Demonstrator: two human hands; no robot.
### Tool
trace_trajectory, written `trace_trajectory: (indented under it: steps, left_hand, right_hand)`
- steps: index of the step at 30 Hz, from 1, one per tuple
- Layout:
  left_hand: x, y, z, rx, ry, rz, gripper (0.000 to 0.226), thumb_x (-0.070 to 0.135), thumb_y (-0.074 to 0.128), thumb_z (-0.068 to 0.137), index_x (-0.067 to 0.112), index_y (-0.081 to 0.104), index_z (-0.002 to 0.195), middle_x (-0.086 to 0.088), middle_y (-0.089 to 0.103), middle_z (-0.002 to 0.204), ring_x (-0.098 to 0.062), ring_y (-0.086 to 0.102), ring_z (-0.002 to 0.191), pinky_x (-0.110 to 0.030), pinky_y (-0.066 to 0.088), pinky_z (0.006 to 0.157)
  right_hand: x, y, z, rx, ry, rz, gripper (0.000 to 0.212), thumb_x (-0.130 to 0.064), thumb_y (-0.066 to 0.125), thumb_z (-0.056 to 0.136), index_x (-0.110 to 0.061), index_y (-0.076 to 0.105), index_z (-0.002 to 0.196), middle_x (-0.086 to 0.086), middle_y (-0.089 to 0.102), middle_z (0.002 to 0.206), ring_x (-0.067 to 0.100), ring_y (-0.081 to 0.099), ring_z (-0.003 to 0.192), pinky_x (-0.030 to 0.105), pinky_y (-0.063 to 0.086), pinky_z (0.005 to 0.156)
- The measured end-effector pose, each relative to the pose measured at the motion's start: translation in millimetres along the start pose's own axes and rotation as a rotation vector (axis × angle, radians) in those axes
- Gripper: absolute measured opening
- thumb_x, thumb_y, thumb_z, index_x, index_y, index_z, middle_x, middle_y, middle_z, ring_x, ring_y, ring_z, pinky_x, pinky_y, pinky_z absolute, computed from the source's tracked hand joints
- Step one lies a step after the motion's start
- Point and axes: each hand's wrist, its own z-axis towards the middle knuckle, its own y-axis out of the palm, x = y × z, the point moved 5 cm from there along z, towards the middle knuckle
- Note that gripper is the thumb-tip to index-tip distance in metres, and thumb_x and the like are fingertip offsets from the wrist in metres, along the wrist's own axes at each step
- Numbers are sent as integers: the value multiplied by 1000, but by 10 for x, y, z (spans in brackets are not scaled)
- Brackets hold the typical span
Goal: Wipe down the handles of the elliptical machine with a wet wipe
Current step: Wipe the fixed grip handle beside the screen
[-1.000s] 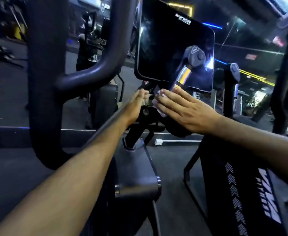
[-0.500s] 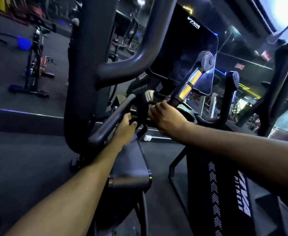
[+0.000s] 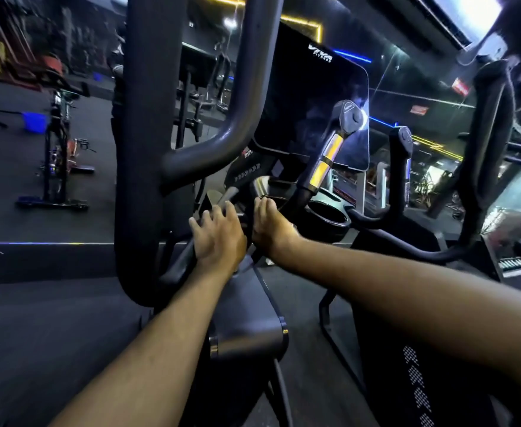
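The elliptical's inner handle [image 3: 321, 171] is black with yellow sensor strips and rises to the right of centre. My right hand [image 3: 271, 232] is at its base, fingers closed against the bar. The wet wipe is hidden under that hand. A low black left handle bar [image 3: 176, 266] slants up toward the console. My left hand [image 3: 217, 238] rests on it with its fingers spread along the bar. The second inner handle [image 3: 402, 167] stands further right, untouched.
A thick black moving arm [image 3: 148, 149] fills the left of the view. Another moving arm [image 3: 487, 143] stands at the right. The dark console screen [image 3: 314, 97] is behind the handles, with a cup holder [image 3: 327, 218] below it. A spin bike [image 3: 55, 149] stands far left.
My right hand went from pressing the white wipe flat near the screen down to the base of the inner handle, and the wipe is no longer visible. My left hand's fingers spread on the bar.
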Motion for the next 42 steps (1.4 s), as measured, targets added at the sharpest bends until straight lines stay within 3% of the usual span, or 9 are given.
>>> trace_trajectory:
  steps: [4,10,14,20,24,29,33,37,42]
  left_hand:
    - [6,64,3,-46,36,232,60,34,55,98,9,43,152,-19,48,155,-37,47,139,-52,41,111]
    - [3,85,-47,-92,70,361,63,36,47,100,6,39,155,-20,36,163,-37,39,145,-51,40,111]
    - [22,74,11,-132,42,328,65,33,43,105,4,26,161,-21,29,166,-38,31,151,-53,38,115]
    - [1,54,-10,-97,74,312,74,35,45,103,1,16,162,-26,32,164,-41,34,150,-54,40,113]
    - [8,47,-8,-110,91,291,76,34,46,104,2,12,163,-26,24,167,-41,27,154,-54,36,117]
    - [4,53,-21,-140,112,341,81,42,44,103,3,7,164,-27,18,169,-40,23,156,-52,34,119]
    - [11,57,-28,-135,121,353,79,40,42,104,2,8,164,-29,17,168,-42,23,155,-54,34,118]
    - [20,52,-41,-122,126,378,82,44,46,100,2,14,163,-31,21,167,-42,27,154,-53,36,116]
    - [34,69,-60,-135,141,399,82,49,40,102,1,12,163,-33,16,167,-43,23,155,-54,34,118]
  right_hand:
    - [205,58,-307,238,-226,75,29,-29,56,93,-15,79,104,15,71,116,36,64,109,45,46,101]
    - [949,37,-741,517,-265,206,43,-15,38,100,1,60,133,20,63,131,36,58,124,46,38,116]
    - [1126,96,-810,405,-145,180,55,-24,18,104,1,60,131,21,62,129,38,55,126,48,18,124]
    - [534,47,-534,374,-5,122,48,-23,39,95,6,64,123,23,68,107,38,61,98,50,45,102]
    - [148,-73,-84,26,88,172,56,-21,23,107,15,27,150,34,44,145,44,49,130,51,42,103]
    - [55,-91,284,-115,325,242,61,-4,2,96,20,34,142,47,47,132,54,54,121,52,52,95]
    - [4,-54,149,14,185,214,48,-16,20,108,8,40,145,40,49,135,48,54,123,49,49,98]
    - [227,8,-281,256,-38,175,44,-22,36,99,-6,69,123,23,66,123,37,62,113,47,46,102]
    - [850,154,-733,529,-138,216,43,-12,31,103,4,56,134,23,64,124,39,58,122,51,28,121]
